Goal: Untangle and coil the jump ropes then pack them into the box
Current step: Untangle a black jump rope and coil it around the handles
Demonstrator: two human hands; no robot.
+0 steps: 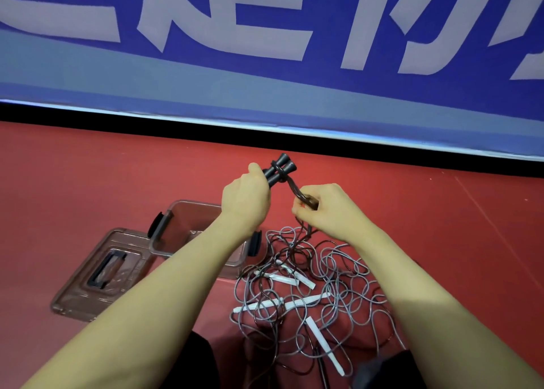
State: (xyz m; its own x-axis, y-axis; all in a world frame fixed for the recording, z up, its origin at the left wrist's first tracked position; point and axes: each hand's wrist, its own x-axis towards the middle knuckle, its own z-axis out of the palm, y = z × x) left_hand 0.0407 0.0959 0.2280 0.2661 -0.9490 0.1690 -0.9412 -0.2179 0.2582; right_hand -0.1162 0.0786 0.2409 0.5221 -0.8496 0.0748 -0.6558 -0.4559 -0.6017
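A red matte floor (88,182) is seen below a blue banner (265,64) with pale lettering. A clear, rigid plastic storage box (188,221) stands open left of centre, its flat lid (97,274) lying beside it, further left. On the right, near, a loose tangle of thin grey and dark jump ropes (312,282) with slim white handles is heaped. Two black flared handles (279,169) are gripped by the left hand (245,197); dark cord (297,191) is pinched by the right hand (326,209). The trailing cord could likely snag in the heap — dragging other ropes up — or the wraps could slip loose.
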